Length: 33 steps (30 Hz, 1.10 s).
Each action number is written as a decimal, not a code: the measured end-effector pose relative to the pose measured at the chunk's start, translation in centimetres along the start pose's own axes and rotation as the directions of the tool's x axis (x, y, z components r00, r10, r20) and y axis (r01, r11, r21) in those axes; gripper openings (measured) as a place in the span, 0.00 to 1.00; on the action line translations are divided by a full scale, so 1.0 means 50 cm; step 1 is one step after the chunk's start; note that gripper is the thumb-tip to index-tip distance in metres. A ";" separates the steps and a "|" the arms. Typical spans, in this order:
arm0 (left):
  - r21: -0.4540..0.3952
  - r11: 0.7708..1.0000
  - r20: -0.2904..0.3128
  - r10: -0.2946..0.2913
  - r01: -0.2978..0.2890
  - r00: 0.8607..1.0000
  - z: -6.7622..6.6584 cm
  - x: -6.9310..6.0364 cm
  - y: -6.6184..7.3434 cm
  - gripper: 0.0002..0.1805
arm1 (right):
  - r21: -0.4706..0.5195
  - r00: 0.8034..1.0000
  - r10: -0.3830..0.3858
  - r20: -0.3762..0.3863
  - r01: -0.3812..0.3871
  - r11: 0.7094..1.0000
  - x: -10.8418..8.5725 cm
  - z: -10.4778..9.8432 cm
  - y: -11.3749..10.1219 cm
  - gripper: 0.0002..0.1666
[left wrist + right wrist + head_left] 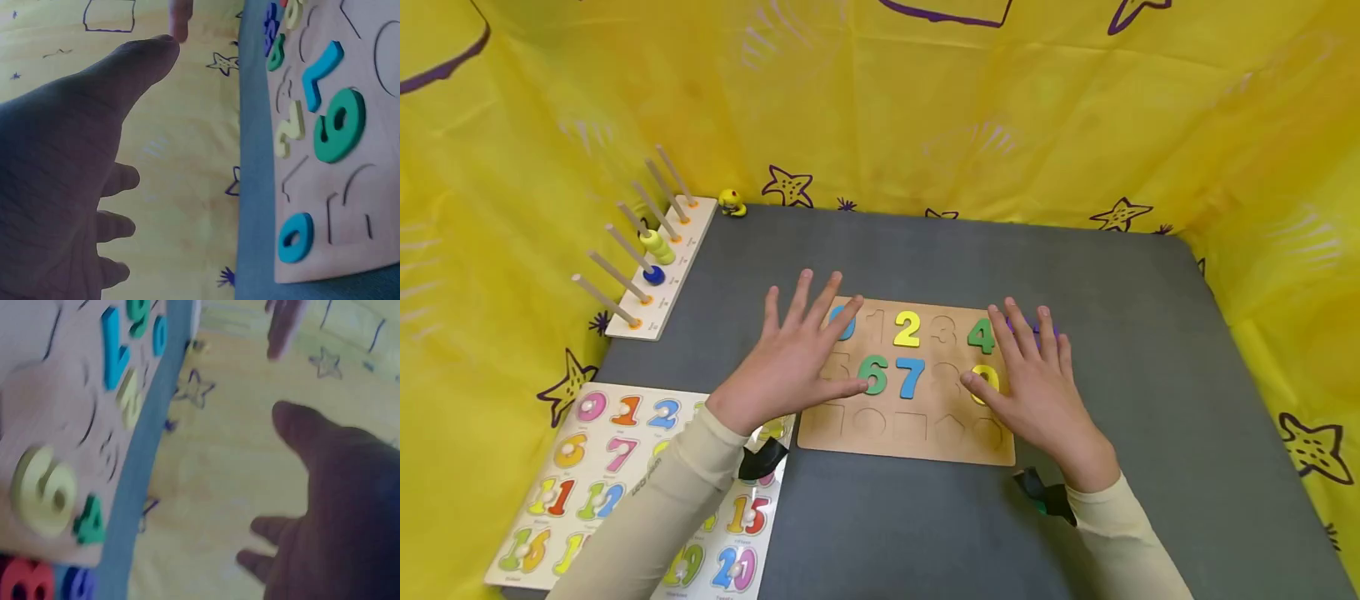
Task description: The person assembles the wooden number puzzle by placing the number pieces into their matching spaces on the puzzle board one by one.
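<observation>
Both hands spread above a partly filled number board, gripping nothing.
From the head, the left hand (797,354) hangs above the left side of the wooden board (906,450) and the right hand (1041,387) above its right, fingers apart; between them lie numerals such as the yellow 2 (907,329) and blue 7 (911,378), so I take this as a pause partway through filling it (1 and 3 show only as bare outlines). From the left wrist, the thumb stands clear of its fingers, and the blue 0 (295,238) sits untouched at the board's far left. From the right wrist, thumb and fingers likewise stand apart; a red numeral (26,580) and a purple numeral (79,584) lie just past the board's right edge, and placing one would call for a rightward reach and a pinch.
</observation>
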State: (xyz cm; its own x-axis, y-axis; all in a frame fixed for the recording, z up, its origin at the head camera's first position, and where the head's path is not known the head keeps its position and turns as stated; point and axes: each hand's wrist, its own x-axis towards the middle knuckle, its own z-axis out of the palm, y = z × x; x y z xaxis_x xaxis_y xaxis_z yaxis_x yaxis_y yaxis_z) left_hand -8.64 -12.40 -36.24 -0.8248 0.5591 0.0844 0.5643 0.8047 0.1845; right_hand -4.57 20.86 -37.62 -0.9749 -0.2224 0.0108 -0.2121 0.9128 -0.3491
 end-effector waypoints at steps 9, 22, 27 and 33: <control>-0.163 0.987 0.147 0.025 0.000 0.989 0.054 -0.004 -0.097 0.56 | 0.279 0.991 -0.132 -0.028 0.135 0.951 -0.048 0.008 0.142 0.50; -0.170 0.985 0.294 0.038 0.013 0.955 0.094 -0.015 -0.187 0.60 | 0.161 0.992 -0.104 0.069 0.092 0.983 -0.097 0.039 0.266 0.49; -0.152 0.988 0.299 0.055 -0.009 0.953 0.106 -0.016 -0.186 0.59 | 0.111 0.992 -0.092 0.081 0.083 0.990 -0.097 0.045 0.273 0.46; -0.132 0.991 0.283 0.049 -0.012 0.958 0.109 -0.017 -0.181 0.58 | 0.073 0.992 -0.127 0.000 0.127 0.989 -0.093 0.046 0.273 0.43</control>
State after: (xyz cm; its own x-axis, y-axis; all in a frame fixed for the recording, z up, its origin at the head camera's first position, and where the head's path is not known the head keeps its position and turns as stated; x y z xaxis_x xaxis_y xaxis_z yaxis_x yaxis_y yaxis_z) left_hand -12.86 -19.05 -43.30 -0.7524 0.6316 -0.1872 0.5644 0.7646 0.3114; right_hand -2.77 33.57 -44.59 -0.9399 -0.3369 0.0550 -0.3286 0.8495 -0.4128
